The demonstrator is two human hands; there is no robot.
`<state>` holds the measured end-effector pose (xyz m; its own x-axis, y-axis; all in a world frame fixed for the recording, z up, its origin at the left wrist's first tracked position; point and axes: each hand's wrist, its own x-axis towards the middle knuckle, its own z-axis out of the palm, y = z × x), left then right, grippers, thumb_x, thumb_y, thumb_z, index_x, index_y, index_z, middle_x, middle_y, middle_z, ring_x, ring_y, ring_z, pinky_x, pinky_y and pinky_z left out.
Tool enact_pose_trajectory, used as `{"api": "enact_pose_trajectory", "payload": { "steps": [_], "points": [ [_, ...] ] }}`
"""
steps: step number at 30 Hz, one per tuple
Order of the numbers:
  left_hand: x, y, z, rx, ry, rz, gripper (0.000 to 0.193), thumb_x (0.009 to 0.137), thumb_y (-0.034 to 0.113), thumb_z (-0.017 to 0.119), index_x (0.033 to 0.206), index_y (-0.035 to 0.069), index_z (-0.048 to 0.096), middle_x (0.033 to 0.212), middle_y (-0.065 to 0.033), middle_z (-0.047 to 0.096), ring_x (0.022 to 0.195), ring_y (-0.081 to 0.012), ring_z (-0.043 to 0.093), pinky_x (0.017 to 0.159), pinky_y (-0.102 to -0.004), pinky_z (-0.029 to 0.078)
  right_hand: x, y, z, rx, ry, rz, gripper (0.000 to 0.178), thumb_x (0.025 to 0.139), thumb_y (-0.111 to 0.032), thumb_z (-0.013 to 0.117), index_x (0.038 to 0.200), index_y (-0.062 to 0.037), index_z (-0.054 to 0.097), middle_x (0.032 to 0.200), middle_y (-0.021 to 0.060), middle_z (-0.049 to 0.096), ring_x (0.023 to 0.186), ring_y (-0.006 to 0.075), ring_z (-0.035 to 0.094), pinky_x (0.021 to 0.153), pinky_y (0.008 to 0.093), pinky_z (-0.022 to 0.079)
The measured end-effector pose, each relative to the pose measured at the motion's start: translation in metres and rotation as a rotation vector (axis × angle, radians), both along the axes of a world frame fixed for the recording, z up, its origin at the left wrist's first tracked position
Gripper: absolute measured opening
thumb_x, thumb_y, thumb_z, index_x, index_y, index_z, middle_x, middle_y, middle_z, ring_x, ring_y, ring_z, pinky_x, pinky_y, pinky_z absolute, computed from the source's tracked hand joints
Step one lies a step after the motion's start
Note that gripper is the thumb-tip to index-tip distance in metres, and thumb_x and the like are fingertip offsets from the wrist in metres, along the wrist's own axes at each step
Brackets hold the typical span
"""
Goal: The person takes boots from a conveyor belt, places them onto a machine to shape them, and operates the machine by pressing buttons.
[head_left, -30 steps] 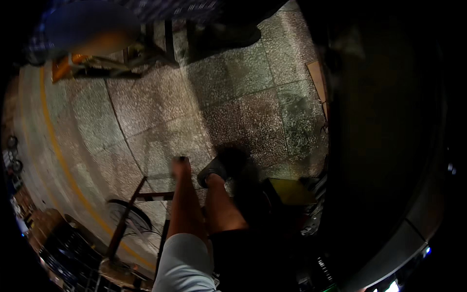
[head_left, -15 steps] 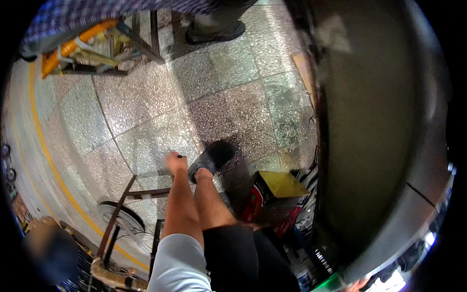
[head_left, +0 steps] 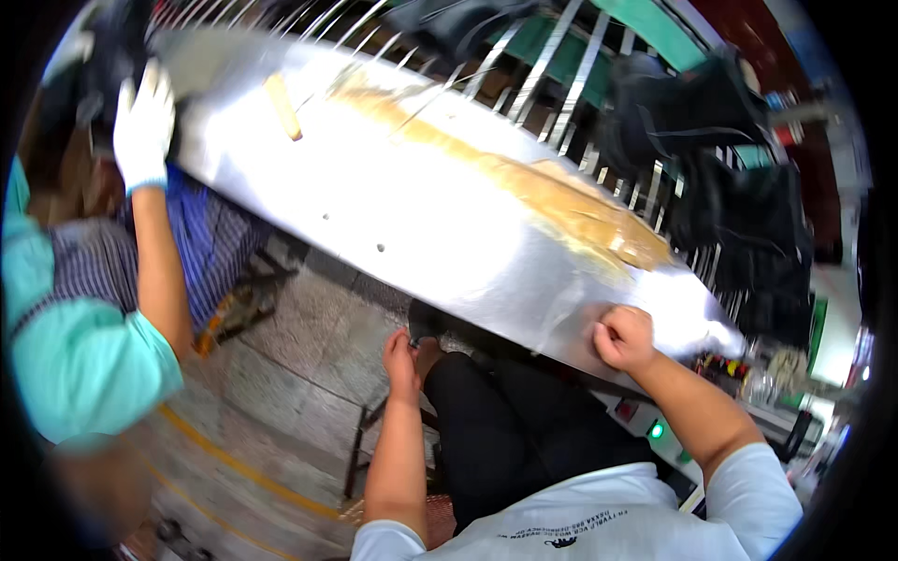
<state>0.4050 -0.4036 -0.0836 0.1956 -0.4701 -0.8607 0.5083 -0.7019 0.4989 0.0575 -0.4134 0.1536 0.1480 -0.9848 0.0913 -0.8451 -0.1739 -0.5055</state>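
My left hand (head_left: 400, 363) is low, off the near edge of a shiny metal worktop (head_left: 346, 201). Its fingers are closed, and a small dark bit shows at the fingertips, too small to name. On the near right part of the worktop rests my right hand (head_left: 625, 337), curled into a fist with nothing showing in it. A strip of brown tape or film (head_left: 533, 192), wrinkled and glossy, runs along the worktop's far side. Farther left lies a short tan stick (head_left: 282, 107), out of reach of both hands.
At left a co-worker in a teal top has a white-gloved hand (head_left: 145, 122) by the worktop's end. Metal slats (head_left: 552, 70) line the far side, with black bundles (head_left: 692, 103) over them. A green light (head_left: 657, 430) glows below my right arm. Floor tiles (head_left: 299, 327) show at left.
The view has swung up from the floor to the worktop. My right fist and the co-worker's gloved hand now show. My left hand stays closed and low.
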Motion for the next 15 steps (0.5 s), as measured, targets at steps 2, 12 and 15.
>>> {"api": "enact_pose_trajectory", "payload": {
  "steps": [2, 12, 15],
  "points": [
    [-0.015, 0.0, 0.063, -0.039, 0.117, 0.033, 0.018, 0.089, 0.01, 0.057, 0.107, 0.003, 0.057, 0.09, -0.0031, 0.056, 0.077, -0.0174, 0.056, 0.077, -0.035, 0.052, -0.001, 0.002, 0.004, -0.036, -0.032, -0.057, 0.013, 0.072, -0.012, 0.065, 0.065, -0.0101, 0.053, 0.06, 0.0073, 0.052, 0.053, 0.0287, 0.053, 0.049, 0.0377, 0.043],
    [-0.14, 0.018, 0.284, -0.253, 0.415, -0.47, 0.008, 0.095, 0.009, 0.053, 0.088, 0.005, 0.051, 0.092, -0.0119, 0.062, 0.089, -0.0228, 0.062, 0.092, -0.0414, 0.05, 0.046, 0.066, 0.066, 0.173, -0.483, -0.591, 0.038, 0.078, -0.027, 0.068, 0.112, -0.0134, 0.058, 0.084, 0.0074, 0.063, 0.075, 0.0279, 0.064, 0.066, 0.0388, 0.05],
    [-0.19, 0.021, 0.319, -0.236, 0.523, -0.672, 0.01, 0.095, 0.009, 0.053, 0.087, 0.005, 0.051, 0.09, -0.012, 0.062, 0.088, -0.0235, 0.062, 0.087, -0.037, 0.052, 0.054, 0.117, 0.113, 0.142, -0.521, -0.696, 0.048, 0.08, -0.027, 0.07, 0.12, -0.0066, 0.052, 0.099, 0.0105, 0.06, 0.084, 0.0239, 0.064, 0.073, 0.0348, 0.052]
  ]
}}
